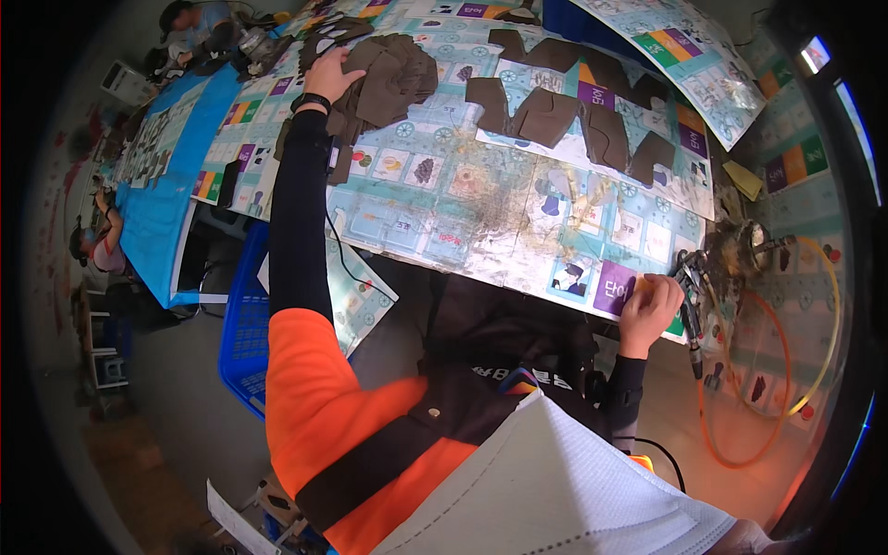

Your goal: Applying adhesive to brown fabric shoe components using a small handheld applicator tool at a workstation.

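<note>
My left hand (327, 78) reaches to the far left of the table and lies on a heap of dark brown flat cut pieces (393, 79), thumb apart from the fingers. My right hand (652, 310) is at the table's front right edge, its fingers curled down and pressed together; what is under them, if anything, is hidden. Just right of it hangs a spray gun (689, 277) with a hose. Across the far right of the table, similar brown pieces (546, 117) are laid out apart in two rows, partly on white sheets.
The table (444, 213) has a printed, stained cover. A blue basket (245, 324) stands below its left front edge. Yellow and orange hoses (786, 351) loop at the right. A blue-covered table (171, 231) is at the left, with people (199, 32) beyond. A dark cable (347, 264) hangs near my left arm.
</note>
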### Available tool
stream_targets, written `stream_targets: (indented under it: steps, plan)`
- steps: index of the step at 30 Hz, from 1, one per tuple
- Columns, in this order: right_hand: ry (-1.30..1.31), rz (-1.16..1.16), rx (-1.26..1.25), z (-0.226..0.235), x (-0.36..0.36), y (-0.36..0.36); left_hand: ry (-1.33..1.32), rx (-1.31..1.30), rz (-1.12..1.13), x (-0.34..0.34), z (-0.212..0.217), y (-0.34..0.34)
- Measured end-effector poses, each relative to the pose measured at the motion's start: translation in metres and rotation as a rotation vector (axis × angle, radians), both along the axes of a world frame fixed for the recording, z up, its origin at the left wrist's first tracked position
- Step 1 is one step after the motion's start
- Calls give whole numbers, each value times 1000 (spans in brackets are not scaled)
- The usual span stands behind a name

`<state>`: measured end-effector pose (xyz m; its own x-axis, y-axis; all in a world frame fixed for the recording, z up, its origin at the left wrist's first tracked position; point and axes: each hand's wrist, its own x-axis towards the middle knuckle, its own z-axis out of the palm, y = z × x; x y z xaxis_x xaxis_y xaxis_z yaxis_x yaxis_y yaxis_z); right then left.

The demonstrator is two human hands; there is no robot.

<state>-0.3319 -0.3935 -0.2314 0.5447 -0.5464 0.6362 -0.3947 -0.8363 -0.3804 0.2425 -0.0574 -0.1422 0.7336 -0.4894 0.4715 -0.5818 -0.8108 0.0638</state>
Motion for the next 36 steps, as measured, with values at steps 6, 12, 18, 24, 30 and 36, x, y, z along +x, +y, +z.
stream_targets:
  steps: [6, 12, 18, 24, 30, 36]
  plan:
    - [3, -24, -17, -2, 2, 1, 151, 223, 43, 23, 13, -30]
    - [-71, -60, 73, 20, 10, 0, 154, 110, -98, 29, 5, -31]
    - [-696, 132, 1090, 122, 70, -125, 113, 109, -34, 21, -6, -33]
    - [-578, 436, 1346, 104, 132, -246, 165, 130, 6, 5, 10, -56]
    - [-1034, 430, 1280, 108, 216, -226, 218, 152, 78, -7, 13, -30]
    - [-1186, 809, 1319, 71, 249, -268, 155, 164, 8, 2, 9, -48]
